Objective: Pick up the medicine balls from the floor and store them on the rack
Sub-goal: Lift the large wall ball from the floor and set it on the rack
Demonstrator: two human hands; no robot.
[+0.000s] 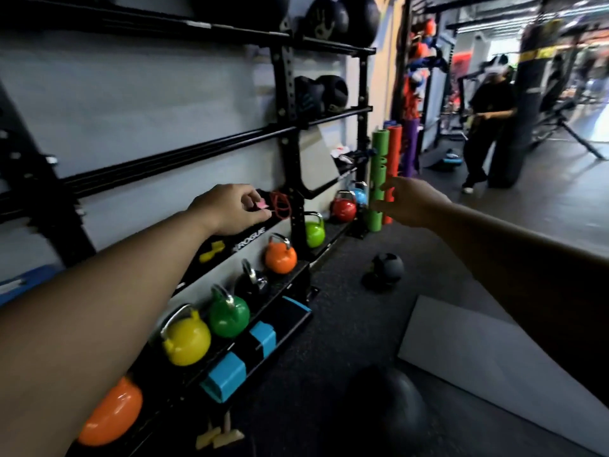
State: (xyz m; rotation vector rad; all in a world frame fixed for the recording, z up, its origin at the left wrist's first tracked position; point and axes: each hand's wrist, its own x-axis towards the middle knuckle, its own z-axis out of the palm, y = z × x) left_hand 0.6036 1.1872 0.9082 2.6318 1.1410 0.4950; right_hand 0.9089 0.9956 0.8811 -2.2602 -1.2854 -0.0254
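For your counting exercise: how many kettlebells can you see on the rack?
8, all in the rack's bottom row: orange, yellow, green, black, orange, lime, red, blue. The arm may hide more.

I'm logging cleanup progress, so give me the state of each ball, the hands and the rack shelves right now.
Left hand: empty, fingers curled.
Right hand: empty, open.
Far floor ball: on the floor, untouched.
Near floor ball: on the floor, untouched.
Top-shelf balls: stored.
Middle-shelf balls: stored.
Kettlebells: upright on the bottom shelf.
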